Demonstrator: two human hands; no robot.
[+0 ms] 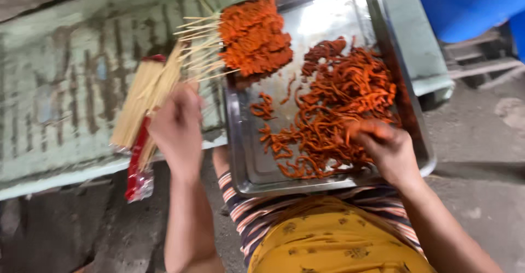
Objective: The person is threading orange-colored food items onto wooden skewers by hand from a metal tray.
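Reaching into the loose heap of orange meat strips (333,114) at the near right of the steel tray (240,142), the right hand (383,144) is closing on a strip. The left hand (178,128) is gripping what seems a bare skewer beside the skewer bundle (145,101). Threading looks underway; finished skewers (249,38) are lying at the far corner.

Soft daylight — motion-blurred, glare on the tray (328,16).

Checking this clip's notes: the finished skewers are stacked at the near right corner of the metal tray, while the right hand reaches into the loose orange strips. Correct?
Not quite. The head view shows the finished skewers stacked at the far left corner of the metal tray. The right hand does reach into the loose orange strips.
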